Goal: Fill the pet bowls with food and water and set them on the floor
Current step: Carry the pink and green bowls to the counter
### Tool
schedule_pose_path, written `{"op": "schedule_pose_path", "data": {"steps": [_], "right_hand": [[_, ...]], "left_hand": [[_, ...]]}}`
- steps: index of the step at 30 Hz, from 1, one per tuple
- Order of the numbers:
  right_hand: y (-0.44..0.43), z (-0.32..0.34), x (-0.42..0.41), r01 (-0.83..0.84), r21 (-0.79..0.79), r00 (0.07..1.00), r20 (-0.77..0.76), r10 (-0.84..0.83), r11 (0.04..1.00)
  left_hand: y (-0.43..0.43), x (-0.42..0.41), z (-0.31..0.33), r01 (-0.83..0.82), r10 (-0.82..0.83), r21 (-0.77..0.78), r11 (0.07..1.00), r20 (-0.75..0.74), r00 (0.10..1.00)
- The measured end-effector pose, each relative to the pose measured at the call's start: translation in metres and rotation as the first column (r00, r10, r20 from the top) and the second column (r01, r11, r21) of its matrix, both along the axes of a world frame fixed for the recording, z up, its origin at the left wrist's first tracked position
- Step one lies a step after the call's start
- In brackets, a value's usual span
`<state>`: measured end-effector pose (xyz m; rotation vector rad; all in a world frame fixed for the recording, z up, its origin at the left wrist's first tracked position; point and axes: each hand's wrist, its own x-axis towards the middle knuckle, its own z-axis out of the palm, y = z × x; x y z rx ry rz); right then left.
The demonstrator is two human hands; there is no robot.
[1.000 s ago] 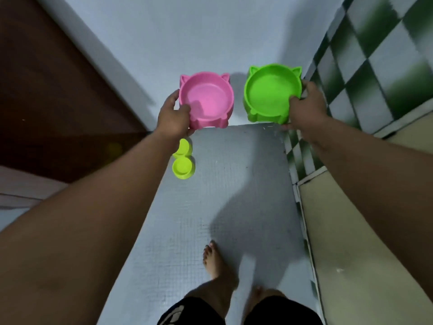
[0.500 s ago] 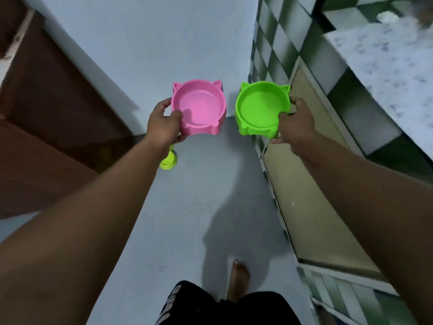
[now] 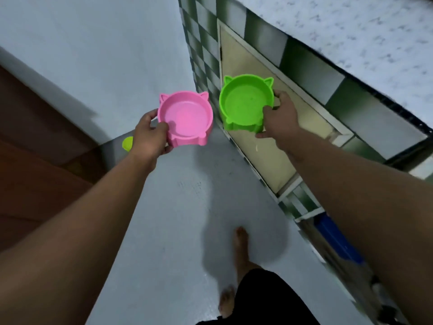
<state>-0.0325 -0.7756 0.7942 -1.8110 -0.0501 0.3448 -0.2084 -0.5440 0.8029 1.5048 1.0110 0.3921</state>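
Note:
My left hand [image 3: 150, 137] grips the near left rim of a pink cat-eared pet bowl [image 3: 187, 118], thumb inside the rim. My right hand [image 3: 280, 118] grips the near right rim of a green cat-eared pet bowl [image 3: 243, 102], thumb over its edge. Both bowls are held level in the air side by side above the floor, and both look empty.
A yellow-green scoop [image 3: 127, 143] lies on the grey floor [image 3: 168, 219], mostly hidden behind my left hand. A tiled counter with a beige cabinet door [image 3: 260, 146] runs along the right, under a speckled worktop [image 3: 351, 26]. A brown door [image 3: 35, 165] stands left. My bare feet [image 3: 241, 245] are below.
I have turned right and stepped along. The counter and worktop now fill the right side, the scoop has slid behind my left hand, and both bowls stay gripped.

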Motion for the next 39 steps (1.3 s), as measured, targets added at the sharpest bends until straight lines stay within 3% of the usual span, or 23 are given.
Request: {"op": "schedule_pose_path", "data": {"steps": [6,12,15,23,33,39], "right_hand": [[-0.118,0.002,-0.062,0.108,-0.025,0.993,-0.040,-0.108,0.994],[-0.234,-0.027,-0.113,0.173,-0.162,0.984,0.072,-0.163,0.972],[-0.296,-0.033,-0.131,0.239,-0.122,0.971,0.025,-0.238,0.963],[-0.499,-0.016,-0.159,0.371,-0.153,0.928,0.022,-0.372,0.916],[-0.714,-0.019,-0.192,0.621,-0.184,0.773,-0.017,-0.634,0.762],[-0.805,-0.043,-0.198,0.763,-0.282,0.608,0.008,-0.794,0.581]], "left_hand": [[-0.099,-0.023,-0.008,0.135,-0.136,-0.052,0.989,-0.003,0.991],[-0.189,-0.035,-0.019,0.269,-0.271,-0.029,0.963,-0.048,0.961],[-0.241,-0.041,-0.017,0.328,-0.327,0.001,0.945,-0.083,0.941],[-0.442,-0.025,-0.017,0.432,-0.433,-0.064,0.900,-0.015,0.901],[-0.662,0.030,-0.030,0.684,-0.687,-0.064,0.727,-0.045,0.725],[-0.756,0.080,-0.050,0.775,-0.774,-0.049,0.630,-0.126,0.620]]}}
